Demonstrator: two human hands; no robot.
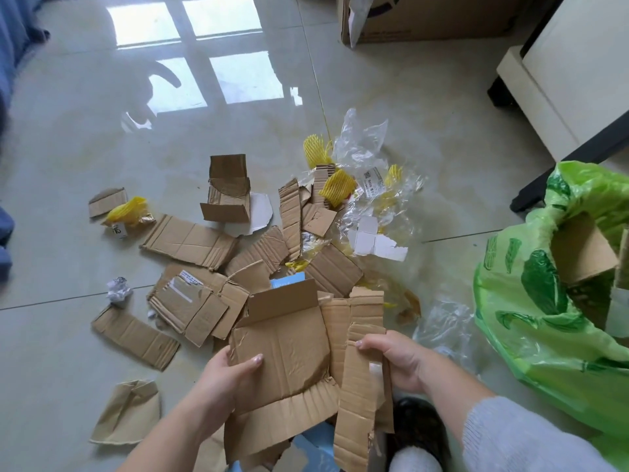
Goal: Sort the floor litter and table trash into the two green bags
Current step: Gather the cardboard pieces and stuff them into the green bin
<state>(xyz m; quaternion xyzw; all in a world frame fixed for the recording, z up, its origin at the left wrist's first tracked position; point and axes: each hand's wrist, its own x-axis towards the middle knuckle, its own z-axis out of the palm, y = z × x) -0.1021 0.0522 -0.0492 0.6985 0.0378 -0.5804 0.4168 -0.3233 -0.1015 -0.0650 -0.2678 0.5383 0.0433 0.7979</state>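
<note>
Cardboard sheets (289, 356), torn and creased, are held low over the floor (85, 131) in the head view. The left hand (224, 379) is clamped on the flat sheet's left edge; the right hand (391, 356) is closed round a ribbed strip (357, 386). The board is judged light, fairly stiff, best gripped at its edges. More cardboard, yellow foam netting (335, 187) and clear film (364, 141), judged flimsy and slippery, are scattered beyond. One green bag (544, 335), holding cardboard, is cut off at right; a second bag is not seen.
</note>
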